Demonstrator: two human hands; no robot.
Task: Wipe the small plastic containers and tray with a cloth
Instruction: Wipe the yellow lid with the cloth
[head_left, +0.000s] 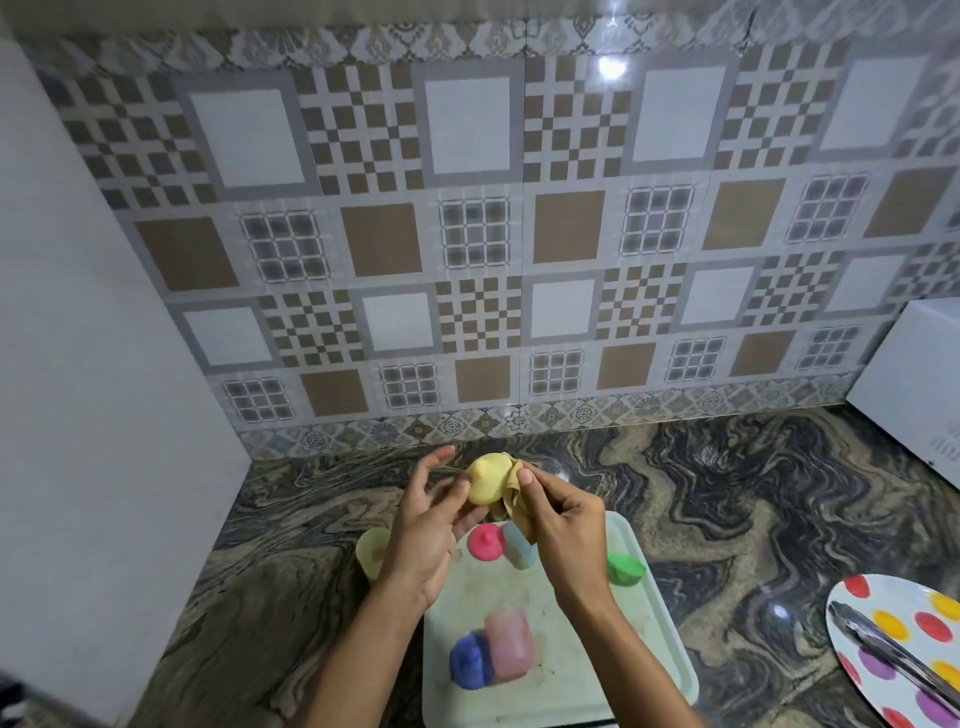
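Head view: a yellow round plastic cap (483, 483) is held up between both hands, over the far edge of a pale green rectangular plastic tray (561, 696).

Left hand (423, 530): grip curled round the cap from the left, index finger raised clear.

Right hand (566, 530): grip closed on a tan cloth (511, 501), which is pinched by the thumb against the cap's right side.

The tray is set on a dark marbled stone desk (727, 499).
- Far end of tray: a pink plastic cap (485, 542) is seen touching a small clear plastic container (521, 545), and a green plastic cap (626, 569) sits at the right rim.
- Near end of tray: a blue plastic cap (470, 662) lies against a pink translucent container (509, 644), which is on its side (both blurred).
- On the desk just left of the tray: a pale yellow translucent container (371, 551).
- Far right: a polka-dot oval plate (901, 597) with metal tongs (883, 657) laid on it.
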